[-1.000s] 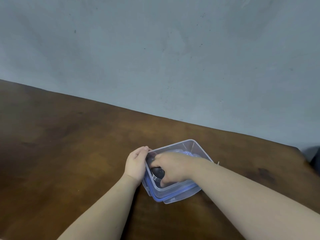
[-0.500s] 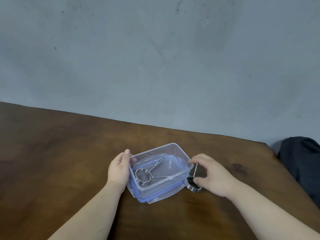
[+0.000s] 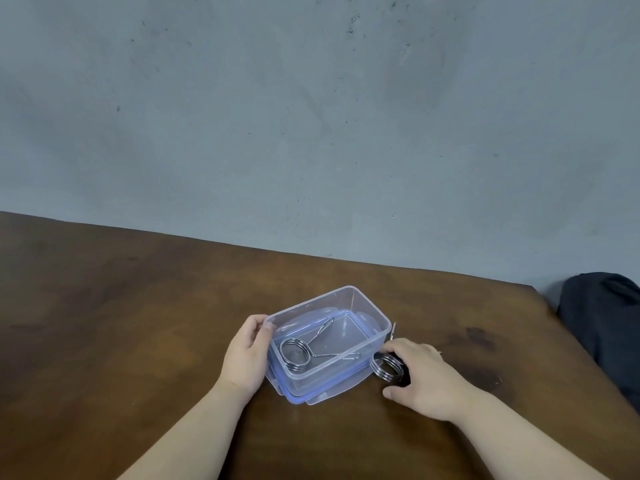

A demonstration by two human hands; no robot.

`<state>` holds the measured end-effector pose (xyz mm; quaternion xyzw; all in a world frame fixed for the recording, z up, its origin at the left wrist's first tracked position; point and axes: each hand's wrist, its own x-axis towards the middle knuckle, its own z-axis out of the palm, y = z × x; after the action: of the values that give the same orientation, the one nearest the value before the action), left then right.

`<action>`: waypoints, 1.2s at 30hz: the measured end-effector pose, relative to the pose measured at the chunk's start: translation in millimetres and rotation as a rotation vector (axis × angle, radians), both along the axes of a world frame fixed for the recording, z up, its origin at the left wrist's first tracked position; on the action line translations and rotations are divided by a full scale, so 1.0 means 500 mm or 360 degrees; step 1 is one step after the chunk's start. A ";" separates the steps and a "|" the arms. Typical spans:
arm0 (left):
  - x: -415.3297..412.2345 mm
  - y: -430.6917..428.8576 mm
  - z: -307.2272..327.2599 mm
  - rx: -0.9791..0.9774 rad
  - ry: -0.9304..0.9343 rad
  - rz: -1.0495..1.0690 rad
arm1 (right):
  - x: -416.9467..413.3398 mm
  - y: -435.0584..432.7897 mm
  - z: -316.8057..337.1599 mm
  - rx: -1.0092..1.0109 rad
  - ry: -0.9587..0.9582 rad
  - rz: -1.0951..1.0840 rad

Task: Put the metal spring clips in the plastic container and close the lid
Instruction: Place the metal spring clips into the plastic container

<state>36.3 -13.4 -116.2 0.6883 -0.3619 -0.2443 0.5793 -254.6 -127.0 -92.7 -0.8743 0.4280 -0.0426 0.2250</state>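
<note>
A clear plastic container (image 3: pixel 375 317) stands on the brown table, sitting on its blue-rimmed lid (image 3: pixel 311 398). One metal spring clip (image 3: pixel 296 353) lies inside it, coil at the left and two wire arms pointing right. My left hand (image 3: pixel 244 356) grips the container's left wall, thumb on the rim. A second spring clip (image 3: pixel 382 365) rests on the table just right of the container, one wire arm sticking up beside the wall. My right hand (image 3: pixel 424 379) is closed around this clip's coil, with fingers above it and thumb below.
The wooden table (image 3: pixel 121 323) ends at a grey wall behind. Its right edge runs diagonally at the far right, where a dark fabric object (image 3: pixel 604 327) sits beyond the table.
My right hand left the container, leaving one clip inside, and moved right onto the second clip on the table. The left hand stayed on the container's left wall.
</note>
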 end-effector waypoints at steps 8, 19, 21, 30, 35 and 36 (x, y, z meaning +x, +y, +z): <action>-0.004 -0.027 0.010 0.0028 -0.0049 0.0090 | 0.005 0.007 0.026 -0.0023 0.0264 0.0148; 0.000 -0.025 0.000 -0.0028 0.0117 -0.0039 | -0.016 0.022 0.135 -0.0023 0.0002 0.0004; -0.002 -0.025 0.001 -0.0022 0.0058 -0.0059 | -0.015 0.018 0.183 -0.0054 -0.0078 -0.0028; 0.003 -0.028 -0.003 -0.0013 -0.0062 -0.0138 | 0.195 -0.011 0.240 -0.0258 0.0174 0.0091; 0.008 -0.027 -0.007 -0.0024 -0.0099 -0.0174 | 0.295 -0.019 0.153 -0.0170 0.0386 0.0129; 0.008 -0.027 -0.008 -0.0030 -0.0096 -0.0178 | 0.300 -0.021 0.136 -0.0136 0.0417 0.0131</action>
<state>40.3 -27.0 -120.3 0.6686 -0.4193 -0.2521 0.5600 -104.4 -137.7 -24.4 -0.8980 0.4151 0.0629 0.1313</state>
